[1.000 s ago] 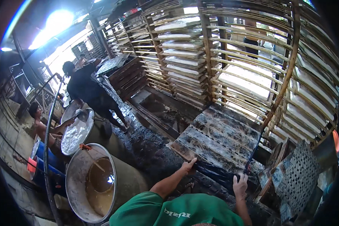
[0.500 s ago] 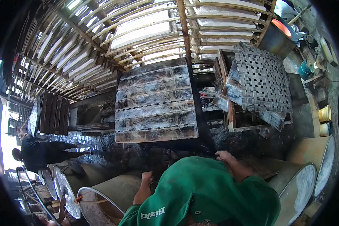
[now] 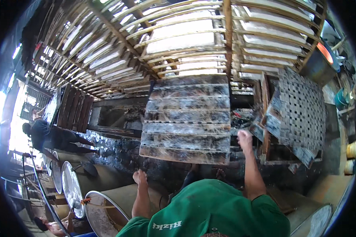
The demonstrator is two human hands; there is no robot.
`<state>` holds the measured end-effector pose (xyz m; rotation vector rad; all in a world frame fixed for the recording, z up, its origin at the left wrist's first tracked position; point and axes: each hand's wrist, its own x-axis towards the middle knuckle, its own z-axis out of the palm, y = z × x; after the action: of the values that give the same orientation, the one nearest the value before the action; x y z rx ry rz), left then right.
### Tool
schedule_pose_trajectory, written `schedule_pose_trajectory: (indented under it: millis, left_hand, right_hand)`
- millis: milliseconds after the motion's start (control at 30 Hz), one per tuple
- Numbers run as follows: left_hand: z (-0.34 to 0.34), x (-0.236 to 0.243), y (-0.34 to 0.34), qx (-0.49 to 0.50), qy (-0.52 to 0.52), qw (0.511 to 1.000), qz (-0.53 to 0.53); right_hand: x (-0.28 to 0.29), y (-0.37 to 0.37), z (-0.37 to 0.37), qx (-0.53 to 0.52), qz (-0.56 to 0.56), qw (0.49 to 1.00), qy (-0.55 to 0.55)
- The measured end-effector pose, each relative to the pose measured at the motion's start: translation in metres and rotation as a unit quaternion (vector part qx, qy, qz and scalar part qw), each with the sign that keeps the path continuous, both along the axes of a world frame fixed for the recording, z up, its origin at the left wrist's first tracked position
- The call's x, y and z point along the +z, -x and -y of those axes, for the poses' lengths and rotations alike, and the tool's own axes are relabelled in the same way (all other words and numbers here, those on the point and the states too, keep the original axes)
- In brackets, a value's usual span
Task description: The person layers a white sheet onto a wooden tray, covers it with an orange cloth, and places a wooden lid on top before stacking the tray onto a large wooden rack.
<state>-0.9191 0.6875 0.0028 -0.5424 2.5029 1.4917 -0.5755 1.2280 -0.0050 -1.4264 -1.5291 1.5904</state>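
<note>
A slatted wooden board (image 3: 186,118), its planks stained black and white, lies in front of me. My right hand (image 3: 245,140) is stretched forward, just off the board's right edge. Its fingers are bunched, but blur hides whether they hold anything. Low on the left, short of the board's near corner, my left hand (image 3: 140,177) hangs with its fingers curled in. Whatever it may hold is hidden. A woven mat (image 3: 302,108) rests over a wooden frame (image 3: 265,130) to the right of the board.
Pale slabs lie on bamboo racks (image 3: 186,47) at the back. Large drums (image 3: 114,195) stand near my left side and more (image 3: 304,205) on my right. A person in dark clothes (image 3: 53,134) works at the far left; another person (image 3: 61,227) is lower left. Wet dark floor (image 3: 118,152) runs between.
My right hand has risen forward from beside my body to the board's right edge. A dark cloth along that edge no longer shows. My left hand remains low; the whole view has shifted.
</note>
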Motion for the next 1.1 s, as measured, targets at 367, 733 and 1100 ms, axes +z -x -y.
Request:
schedule_pose_trajectory:
  millis: [367,733,1100]
  left_hand:
    - [-0.346,0.066,0.218,-0.346,0.098,0.874,-0.327]
    - [-0.446,0.020,0.318,-0.288,0.177,0.893,-0.297]
    - [-0.302,-0.080,0.464,-0.261,0.234,0.879,-0.322]
  right_hand:
    - [-0.018,0.150,-0.244,-0.191,0.087,0.956,-0.206]
    - [-0.005,0.229,-0.232,-0.189,-0.067,0.978,-0.052]
    - [-0.102,0.119,-0.202,-0.211,0.270,0.933,-0.108]
